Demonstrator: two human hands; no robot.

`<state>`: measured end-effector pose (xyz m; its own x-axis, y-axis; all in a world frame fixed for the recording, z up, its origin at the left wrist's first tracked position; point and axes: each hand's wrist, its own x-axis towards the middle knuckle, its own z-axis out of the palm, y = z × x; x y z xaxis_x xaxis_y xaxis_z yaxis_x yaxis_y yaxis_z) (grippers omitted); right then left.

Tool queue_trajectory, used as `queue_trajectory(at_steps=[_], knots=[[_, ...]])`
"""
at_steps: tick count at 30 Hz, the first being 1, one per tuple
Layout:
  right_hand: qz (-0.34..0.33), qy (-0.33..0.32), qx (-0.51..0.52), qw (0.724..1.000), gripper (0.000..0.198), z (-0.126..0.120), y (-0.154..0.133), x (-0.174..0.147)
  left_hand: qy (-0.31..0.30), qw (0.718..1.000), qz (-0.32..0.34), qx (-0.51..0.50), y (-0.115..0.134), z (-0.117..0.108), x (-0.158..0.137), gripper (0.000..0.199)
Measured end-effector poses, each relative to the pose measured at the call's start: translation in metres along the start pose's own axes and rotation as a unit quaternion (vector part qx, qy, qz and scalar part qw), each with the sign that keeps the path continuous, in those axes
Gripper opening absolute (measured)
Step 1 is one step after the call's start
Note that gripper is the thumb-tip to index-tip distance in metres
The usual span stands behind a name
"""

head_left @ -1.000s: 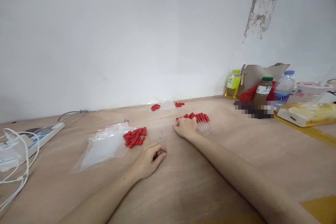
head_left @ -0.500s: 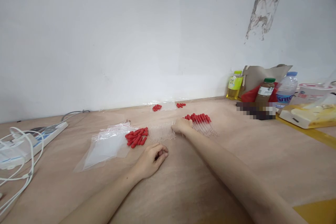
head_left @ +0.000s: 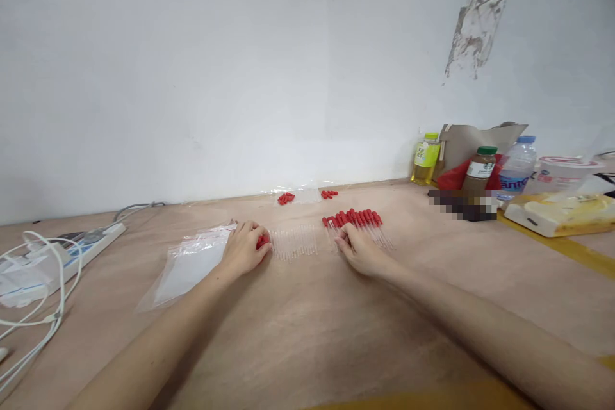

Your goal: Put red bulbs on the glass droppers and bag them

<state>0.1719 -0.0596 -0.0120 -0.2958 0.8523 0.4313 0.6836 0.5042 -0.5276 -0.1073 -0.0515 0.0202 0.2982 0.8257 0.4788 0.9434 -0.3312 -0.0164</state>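
My left hand (head_left: 246, 248) is curled over the heap of red rubber bulbs (head_left: 262, 241); red shows between its thumb and forefinger, and most of the heap is hidden beneath it. A row of bare thin glass tubes (head_left: 294, 242) lies just right of that hand. Further right, several glass droppers with red bulbs (head_left: 361, 216) lie side by side, bulbs toward the wall. My right hand (head_left: 359, 250) rests at the left end of these droppers, thumb and forefinger closed near a dropper's tube; the fingertips partly hide what they pinch.
Clear zip bags (head_left: 196, 269) lie left of my left hand. Near the wall are plastic bags with red bulbs (head_left: 286, 198). A power strip (head_left: 103, 240) with white cables is at far left. Bottles (head_left: 425, 160), a grey bag (head_left: 480, 134) and a tissue pack (head_left: 560, 216) stand at right.
My left hand has moved forward and left onto the heap of red bulbs. My right hand has drawn back toward me, leaving a red-bulbed dropper at the left end of the row.
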Motion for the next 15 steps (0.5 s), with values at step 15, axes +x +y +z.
queue_trajectory(at_steps=[15], knots=[[-0.083,0.092,0.044,0.991,0.023,0.01,0.003,-0.015,0.002,0.888,-0.051,-0.457,0.046,0.006,-0.017,0.018]])
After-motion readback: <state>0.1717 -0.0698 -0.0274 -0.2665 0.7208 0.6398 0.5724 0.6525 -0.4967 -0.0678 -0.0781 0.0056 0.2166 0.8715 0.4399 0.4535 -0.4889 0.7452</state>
